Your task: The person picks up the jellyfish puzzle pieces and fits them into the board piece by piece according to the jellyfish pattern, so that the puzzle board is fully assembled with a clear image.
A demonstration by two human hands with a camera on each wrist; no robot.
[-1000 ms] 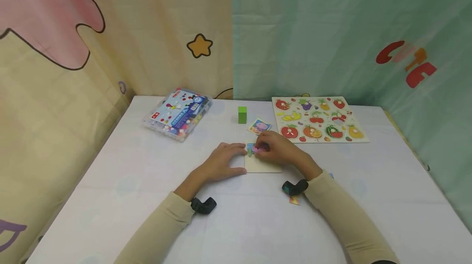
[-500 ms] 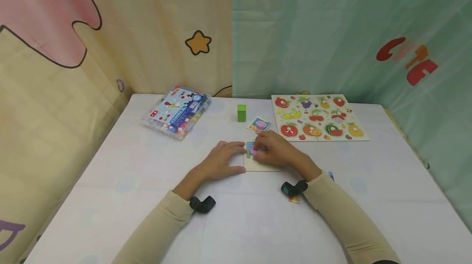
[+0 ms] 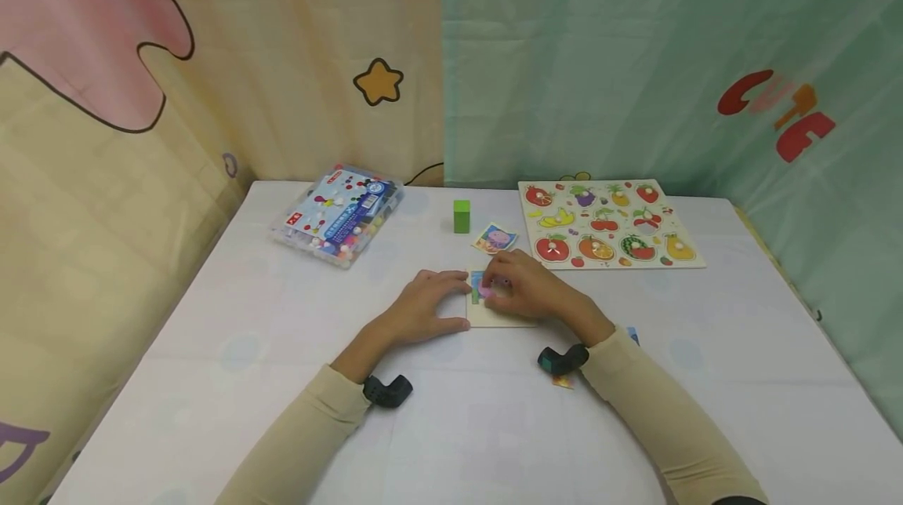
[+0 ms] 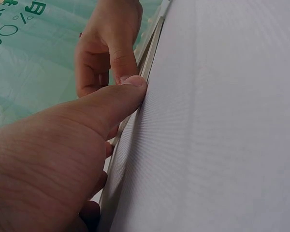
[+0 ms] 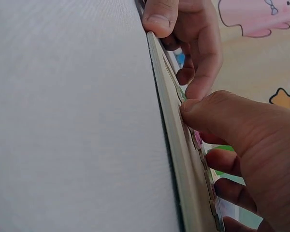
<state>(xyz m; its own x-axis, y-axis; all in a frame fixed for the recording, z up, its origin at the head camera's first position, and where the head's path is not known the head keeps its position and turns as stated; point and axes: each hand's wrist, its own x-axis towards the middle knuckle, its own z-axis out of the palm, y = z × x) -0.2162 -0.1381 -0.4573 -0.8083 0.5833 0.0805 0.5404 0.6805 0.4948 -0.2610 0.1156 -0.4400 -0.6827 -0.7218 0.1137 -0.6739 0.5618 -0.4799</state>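
A small pale wooden puzzle board (image 3: 497, 318) lies on the white table, with colourful jigsaw pieces (image 3: 476, 291) showing blue, green and pink on its upper left part. My left hand (image 3: 425, 309) holds the board's left side, thumb at the near corner and fingers towards the far corner. Over the board, my right hand (image 3: 525, 283) pinches a puzzle piece low against it, and its fingers hide much of that piece. In the right wrist view, the right thumb (image 5: 195, 107) touches down beside the thin row of pieces, where a pink edge (image 5: 198, 139) shows.
Beyond the board lie a loose pig picture piece (image 3: 495, 238) and an upright green block (image 3: 462, 216). A fruit peg puzzle (image 3: 614, 227) lies at the back right, a clear box of coloured beads (image 3: 339, 215) back left. Loose pieces (image 3: 562, 382) lie by my right forearm.
The right fingers shift slightly on the board, and the pink pig piece sits closer to the blue and green piece than a second ago. The left hand stays at the board's edge.
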